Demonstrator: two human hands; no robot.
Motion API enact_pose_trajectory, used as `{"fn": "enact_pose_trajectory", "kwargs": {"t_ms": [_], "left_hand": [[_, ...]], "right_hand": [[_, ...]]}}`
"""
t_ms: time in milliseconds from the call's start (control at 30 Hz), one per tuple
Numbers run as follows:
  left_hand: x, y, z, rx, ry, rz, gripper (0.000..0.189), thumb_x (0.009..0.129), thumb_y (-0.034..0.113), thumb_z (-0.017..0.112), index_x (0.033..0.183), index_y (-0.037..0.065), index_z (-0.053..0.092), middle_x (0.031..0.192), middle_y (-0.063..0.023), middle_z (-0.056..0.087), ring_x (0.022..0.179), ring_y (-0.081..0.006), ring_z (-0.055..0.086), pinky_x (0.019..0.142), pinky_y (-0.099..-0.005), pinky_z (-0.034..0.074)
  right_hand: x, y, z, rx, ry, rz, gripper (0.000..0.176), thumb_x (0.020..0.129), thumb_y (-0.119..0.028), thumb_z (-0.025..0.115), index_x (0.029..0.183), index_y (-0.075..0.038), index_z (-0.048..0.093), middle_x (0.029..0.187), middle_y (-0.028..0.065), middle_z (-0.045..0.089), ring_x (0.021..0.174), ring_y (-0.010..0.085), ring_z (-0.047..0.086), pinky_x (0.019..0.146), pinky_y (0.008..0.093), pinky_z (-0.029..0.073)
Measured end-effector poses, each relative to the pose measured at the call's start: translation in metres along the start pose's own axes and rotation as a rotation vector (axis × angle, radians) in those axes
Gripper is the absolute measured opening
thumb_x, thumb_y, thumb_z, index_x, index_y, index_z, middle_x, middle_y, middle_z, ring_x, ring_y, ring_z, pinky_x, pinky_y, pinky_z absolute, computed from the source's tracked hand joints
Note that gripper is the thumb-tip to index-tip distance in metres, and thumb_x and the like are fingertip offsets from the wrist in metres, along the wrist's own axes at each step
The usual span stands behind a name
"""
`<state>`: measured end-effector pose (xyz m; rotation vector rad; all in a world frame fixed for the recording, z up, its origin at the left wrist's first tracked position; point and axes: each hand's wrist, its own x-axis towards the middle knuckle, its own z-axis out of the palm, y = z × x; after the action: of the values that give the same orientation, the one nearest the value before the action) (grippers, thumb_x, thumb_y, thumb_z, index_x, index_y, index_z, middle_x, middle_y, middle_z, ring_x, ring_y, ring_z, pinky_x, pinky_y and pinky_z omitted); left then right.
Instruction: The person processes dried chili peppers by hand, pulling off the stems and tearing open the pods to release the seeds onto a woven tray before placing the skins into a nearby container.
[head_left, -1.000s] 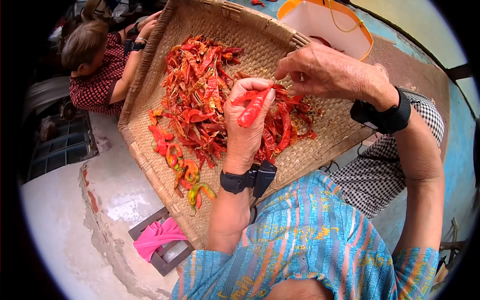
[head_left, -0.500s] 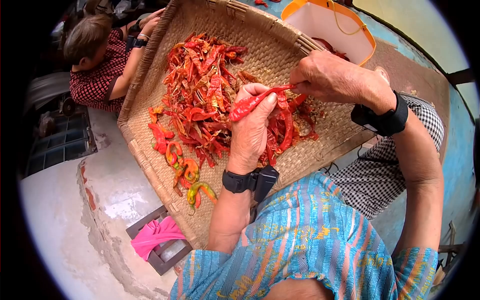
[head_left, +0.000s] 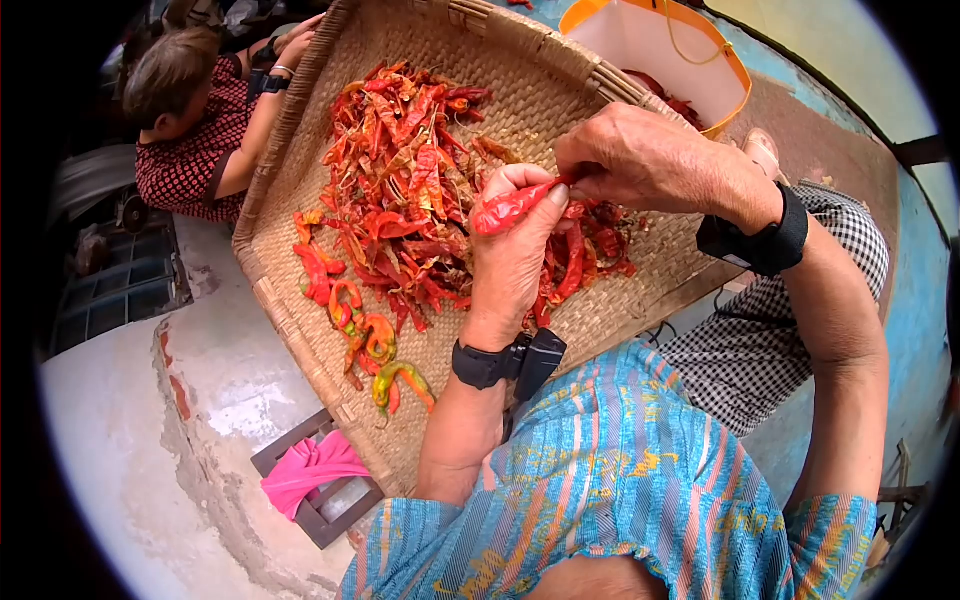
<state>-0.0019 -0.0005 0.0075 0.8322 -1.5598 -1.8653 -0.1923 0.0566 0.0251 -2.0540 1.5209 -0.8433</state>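
Observation:
A long red chili (head_left: 508, 208) lies in my left hand (head_left: 512, 245), pinched between the thumb and fingers. My right hand (head_left: 640, 155) is closed on the chili's narrow end, and its fingertips partly hide that end. Under and around both hands is a woven basket (head_left: 420, 440). A large heap of dried red chilies (head_left: 400, 170) fills its middle, and smaller red ones (head_left: 572, 262) lie just right of my left hand. Several orange and green chilies (head_left: 380, 340) sit apart on the basket's left side.
A co-worker (head_left: 195, 130) at the upper left has hands by the basket's edge. At the upper right stands a white bucket (head_left: 640, 35) with an orange rim and red chilies inside. A pink cloth (head_left: 312, 470) hangs on a dark frame below the basket.
My right hand has moved left, closer to my left hand, and covers more of the chili's narrow end. Both hands still hold the chili.

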Motion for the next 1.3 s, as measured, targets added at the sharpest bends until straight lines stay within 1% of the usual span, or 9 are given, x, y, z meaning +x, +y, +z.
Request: {"fn": "enact_pose_trajectory", "kwargs": {"t_ms": [267, 367, 633, 767, 933, 967, 1133, 1233, 1300], "left_hand": [[0.002, -0.007, -0.009, -0.059, -0.021, -0.039, 0.023, 0.093, 0.007, 0.067, 0.113, 0.005, 0.057, 0.101, -0.0041, 0.064, 0.085, -0.0107, 0.063, 0.078, -0.0249, 0.054], [0.002, -0.009, -0.011, -0.100, -0.024, -0.048, 0.025, 0.092, 0.006, 0.066, 0.115, 0.005, 0.056, 0.103, -0.0057, 0.065, 0.084, -0.0111, 0.064, 0.079, -0.0253, 0.053], [0.001, -0.013, -0.012, -0.041, 0.027, 0.006, 0.017, 0.094, 0.003, 0.062, 0.111, 0.003, 0.058, 0.098, -0.0052, 0.063, 0.082, -0.0107, 0.062, 0.076, -0.0251, 0.054], [0.002, -0.006, -0.012, 0.020, 0.035, 0.036, 0.020, 0.092, 0.007, 0.068, 0.111, 0.005, 0.060, 0.092, -0.0023, 0.064, 0.078, -0.0093, 0.061, 0.071, -0.0236, 0.053], [0.007, 0.009, -0.004, -0.108, -0.012, 0.058, 0.020, 0.092, 0.008, 0.069, 0.110, 0.006, 0.060, 0.092, -0.0031, 0.066, 0.079, -0.0093, 0.061, 0.068, -0.0237, 0.051], [0.007, 0.012, -0.002, -0.137, -0.031, 0.070, 0.021, 0.091, 0.009, 0.070, 0.110, 0.006, 0.060, 0.092, -0.0034, 0.066, 0.079, -0.0095, 0.062, 0.068, -0.0237, 0.051], [0.008, 0.010, 0.004, -0.121, -0.056, 0.102, 0.021, 0.093, 0.011, 0.069, 0.111, 0.007, 0.059, 0.095, -0.0036, 0.067, 0.082, -0.0097, 0.063, 0.069, -0.0238, 0.050], [0.009, 0.008, 0.002, 0.022, -0.052, 0.058, 0.022, 0.093, 0.011, 0.068, 0.114, 0.006, 0.060, 0.095, -0.0029, 0.067, 0.082, -0.0107, 0.063, 0.070, -0.0246, 0.051], [0.010, 0.001, -0.001, 0.740, -0.165, 0.249, 0.028, 0.091, 0.009, 0.067, 0.118, 0.003, 0.060, 0.095, -0.0058, 0.067, 0.081, -0.0131, 0.063, 0.073, -0.0279, 0.051]], "right_hand": [[-0.010, 0.015, -0.036, -0.146, 0.357, 0.122, 0.017, 0.094, -0.017, 0.065, 0.096, 0.000, 0.067, 0.079, 0.0106, 0.067, 0.067, 0.0201, 0.061, 0.061, 0.0346, 0.051], [-0.018, -0.003, -0.075, -0.242, 0.437, 0.356, 0.014, 0.087, -0.011, 0.067, 0.089, 0.003, 0.066, 0.076, 0.0205, 0.064, 0.066, 0.0358, 0.063, 0.061, 0.0395, 0.050], [-0.033, 0.027, -0.082, -0.645, 0.520, 0.605, 0.014, 0.082, -0.012, 0.070, 0.079, 0.000, 0.064, 0.072, 0.0203, 0.062, 0.071, 0.0379, 0.064, 0.065, 0.0433, 0.051], [-0.029, 0.015, -0.060, -0.538, 0.732, 0.093, 0.013, 0.085, -0.011, 0.068, 0.088, 0.001, 0.063, 0.077, 0.0173, 0.062, 0.073, 0.0335, 0.061, 0.067, 0.0410, 0.049], [-0.008, -0.014, -0.034, -0.026, 0.109, 0.092, 0.035, 0.088, -0.033, 0.072, 0.101, -0.001, 0.069, 0.086, 0.0140, 0.070, 0.076, 0.0277, 0.068, 0.067, 0.0368, 0.054], [-0.006, -0.014, -0.022, 0.035, 0.216, -0.013, 0.027, 0.088, -0.025, 0.069, 0.084, 0.001, 0.066, 0.065, 0.0181, 0.059, 0.064, 0.0343, 0.062, 0.059, 0.0416, 0.048], [-0.004, -0.007, -0.014, 0.065, 0.266, -0.111, 0.021, 0.089, -0.018, 0.068, 0.084, 0.002, 0.066, 0.065, 0.0177, 0.060, 0.060, 0.0320, 0.062, 0.059, 0.0400, 0.050], [-0.012, -0.006, -0.036, -0.087, 0.299, 0.003, 0.016, 0.091, -0.017, 0.068, 0.094, -0.001, 0.068, 0.075, 0.0119, 0.066, 0.066, 0.0248, 0.063, 0.064, 0.0357, 0.051], [-0.017, 0.018, -0.052, -0.266, 0.439, -0.014, 0.014, 0.092, -0.013, 0.067, 0.096, -0.001, 0.068, 0.073, 0.0103, 0.063, 0.063, 0.0207, 0.060, 0.059, 0.0322, 0.050]]}}
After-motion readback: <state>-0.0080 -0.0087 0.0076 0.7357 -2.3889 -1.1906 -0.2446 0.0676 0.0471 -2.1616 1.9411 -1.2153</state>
